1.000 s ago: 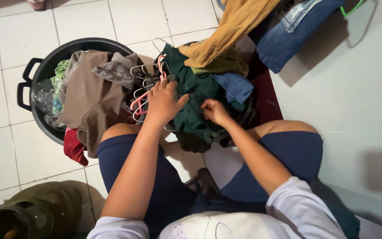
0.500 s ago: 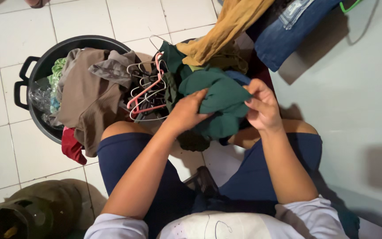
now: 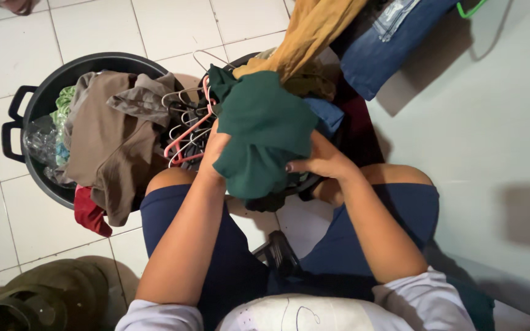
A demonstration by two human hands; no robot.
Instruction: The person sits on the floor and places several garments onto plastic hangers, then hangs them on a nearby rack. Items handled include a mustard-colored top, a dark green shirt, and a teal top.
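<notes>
Hands [image 3: 216, 150] (two) hold one green garment [image 3: 265, 132].

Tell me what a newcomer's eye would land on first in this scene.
First, the dark green garment at centre, gripped by the left hand and right hand above the person's knees. Next, the black tub on the left, heaped with a brown garment, and a bunch of pink and white hangers beside it. A mustard cloth hangs down from the top.
</notes>
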